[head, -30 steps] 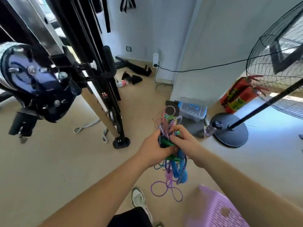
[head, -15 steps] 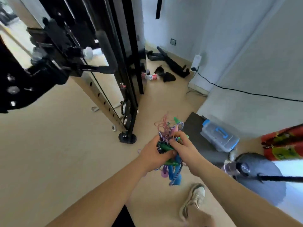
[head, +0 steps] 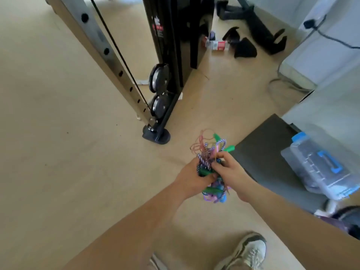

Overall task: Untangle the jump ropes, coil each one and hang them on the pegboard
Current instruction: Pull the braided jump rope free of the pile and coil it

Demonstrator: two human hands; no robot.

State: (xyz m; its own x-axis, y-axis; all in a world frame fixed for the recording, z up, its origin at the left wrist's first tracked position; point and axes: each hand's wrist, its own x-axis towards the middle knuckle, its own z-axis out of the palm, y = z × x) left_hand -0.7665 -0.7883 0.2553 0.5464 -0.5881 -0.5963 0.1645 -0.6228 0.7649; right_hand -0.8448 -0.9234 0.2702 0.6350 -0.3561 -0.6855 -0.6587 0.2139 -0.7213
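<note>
Multicoloured cord fills both hands. The tangled bundle of jump ropes (head: 211,173) is held in the air above the beige floor (head: 58,156), low of centre in the view, all in one knot. The left hand (head: 191,179) comes in from nine o'clock with its fingers curled round the middle of the bundle, and the thumb lies by a dark green handle. The right hand (head: 229,171) closes on it from three o'clock, fingers bent and pinching strands near the top.

At the bundle's twelve o'clock, thin pink cord loops (head: 198,146) stand out beside a purple-and-white braided rope loop (head: 222,143) and two bright green plastic handle tips (head: 229,148). At its six o'clock, a blue handle end (head: 223,199) and some purple cord hang below the hands.

Further out, a grey-and-white sneaker (head: 246,251) stands on the floor at six o'clock. At three o'clock lies a dark grey floor mat (head: 266,151), with a clear plastic box with a blue latch (head: 319,168) at its right edge. At eleven o'clock the black foot of a gym cable machine (head: 155,136) rests on the floor. Two round metal pulleys (head: 159,78) sit above the foot, just beside a silver upright with holes (head: 105,53).

Well beyond, at one o'clock, a red-and-white can (head: 217,44) lies on its side near black wedge-shaped pieces (head: 244,48).
</note>
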